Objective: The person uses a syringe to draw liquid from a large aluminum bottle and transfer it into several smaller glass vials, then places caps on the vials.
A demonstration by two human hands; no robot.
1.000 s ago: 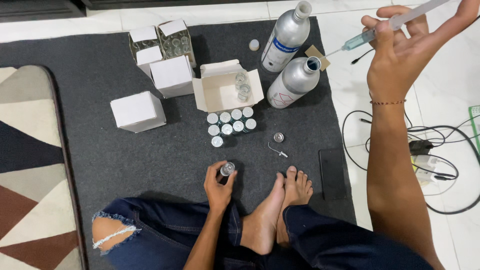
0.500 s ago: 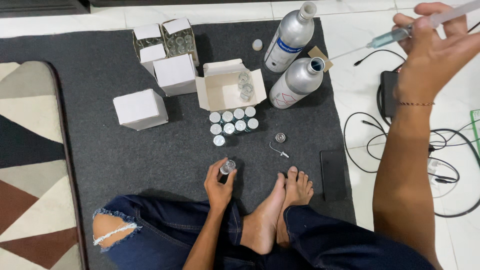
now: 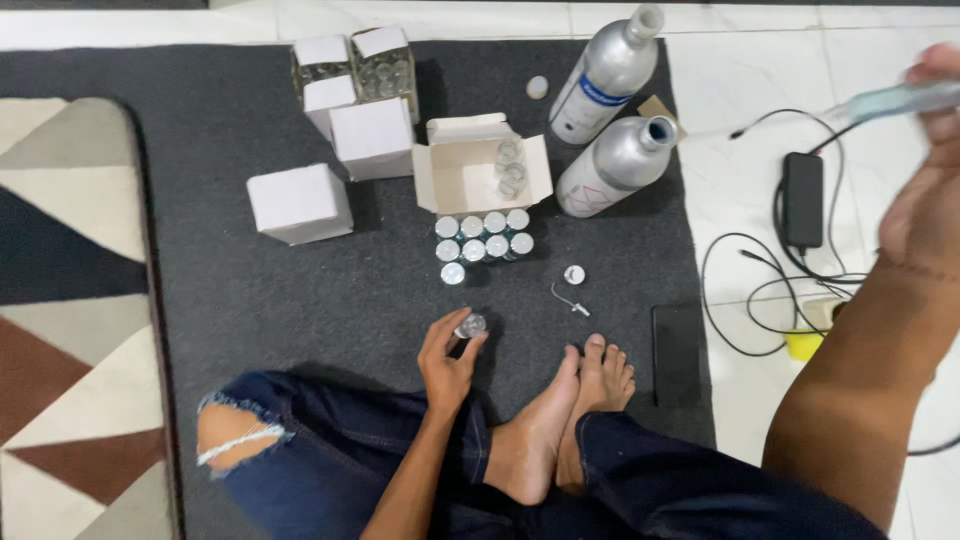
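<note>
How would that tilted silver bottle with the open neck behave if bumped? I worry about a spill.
The open silver bottle leans against the second, capped bottle, so a nudge would likely slide or tip it. Its round metal-looking body would probably roll on the dark mat. With no cap on its neck, any contents could run out.

Right hand (image 3: 925, 200) blurred and cut off by the frame's right edge, syringe (image 3: 900, 100) smeared, small vial (image 3: 470, 325) partly hidden by left-hand fingers (image 3: 440, 340)

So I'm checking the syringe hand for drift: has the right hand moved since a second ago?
Yes. The right hand with the syringe has swung rightward, farther from the open-necked silver bottle, toward the frame's edge.
</note>
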